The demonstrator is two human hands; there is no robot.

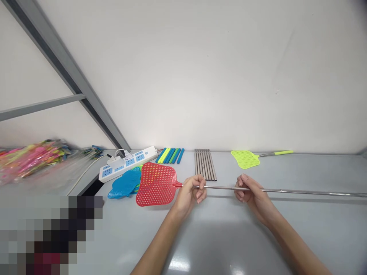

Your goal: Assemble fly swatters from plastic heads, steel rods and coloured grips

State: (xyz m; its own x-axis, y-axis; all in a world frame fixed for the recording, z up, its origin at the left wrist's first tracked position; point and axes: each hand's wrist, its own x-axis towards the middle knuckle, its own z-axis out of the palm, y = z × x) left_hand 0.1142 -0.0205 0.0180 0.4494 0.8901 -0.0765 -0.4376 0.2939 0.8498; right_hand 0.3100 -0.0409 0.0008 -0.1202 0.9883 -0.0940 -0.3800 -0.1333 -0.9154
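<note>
A fly swatter with a red perforated head and a long, thin telescopic metal rod is held level above the table. My left hand is closed around the rod just beside the red head. Further right along the same rod, my right hand grips it between thumb and fingers. The extended rod runs out of view at the right edge. Behind my left hand lies a row of metal rods. Blue swatter heads are piled partly behind the red one, with yellow-green ones among them.
A white power strip with plugs lies left of several coloured handle sleeves. A yellow-green fly swatter rests near the wall. Plastic-bagged colourful items are at far left. A pixelated area covers the lower left.
</note>
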